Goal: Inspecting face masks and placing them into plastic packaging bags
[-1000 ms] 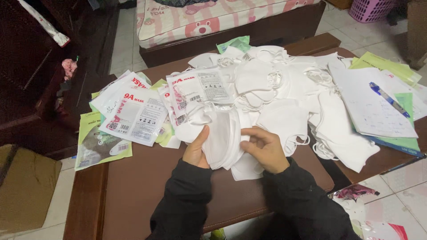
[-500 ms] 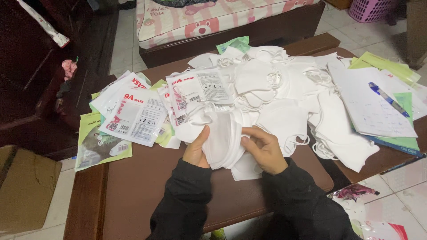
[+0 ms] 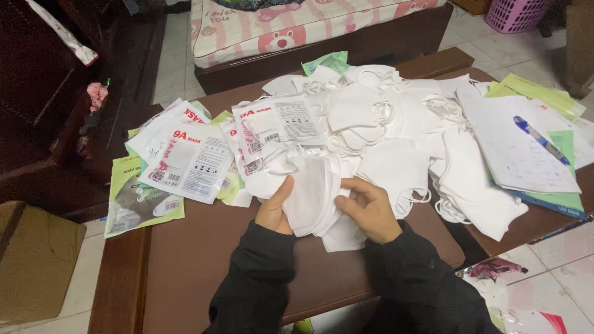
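Both hands grip one stack of masks [image 3: 312, 198] at counter [image 3: 204, 266] centre | left hand [image 3: 275, 210], right hand [image 3: 371, 210] clasp its sides | I see loose pile [image 3: 396, 130] unstacked behind, packets [image 3: 185, 161] left

Brown wooden table [image 3: 204, 272], dark top. White mask packets [image 3: 185, 158] fanned at left, green packets [image 3: 133, 201] under them, one overhanging table edge. Loose white masks [image 3: 396, 124] heaped mid-table toward far side. Lined paper sheet [image 3: 513, 145] at right, blue pen [image 3: 541, 139] lying on it, green folders [image 3: 535, 93] beneath. Bed [image 3: 297, 25] with pink patterned cover behind table. Cardboard box [image 3: 34, 266] on floor at left. Pink basket [image 3: 516, 12] top right.
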